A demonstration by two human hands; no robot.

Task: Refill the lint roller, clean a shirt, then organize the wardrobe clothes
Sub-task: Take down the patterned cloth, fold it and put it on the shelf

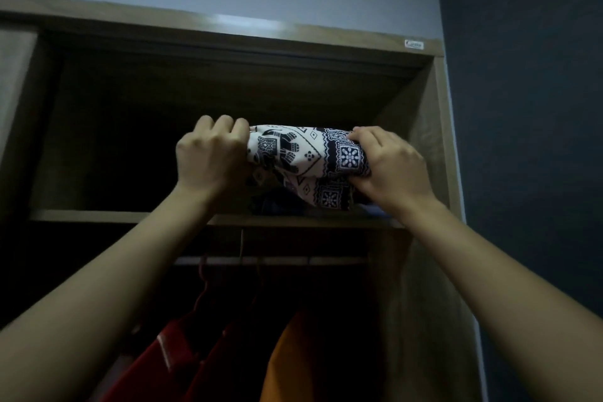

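A folded elephant-print garment (308, 157) was gripped at both ends by the left hand (210, 157) and right hand (393, 165), above the wardrobe's top shelf (130, 216)

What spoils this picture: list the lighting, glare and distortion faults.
Head view: dim overall, the upper shelf recess nearly black at left; a soft glare patch on the wardrobe top; wide-angle bending of the forearms and frame edges; left hand, right hand and patterned cloth are clearest; the hanging clothes sink into shadow.
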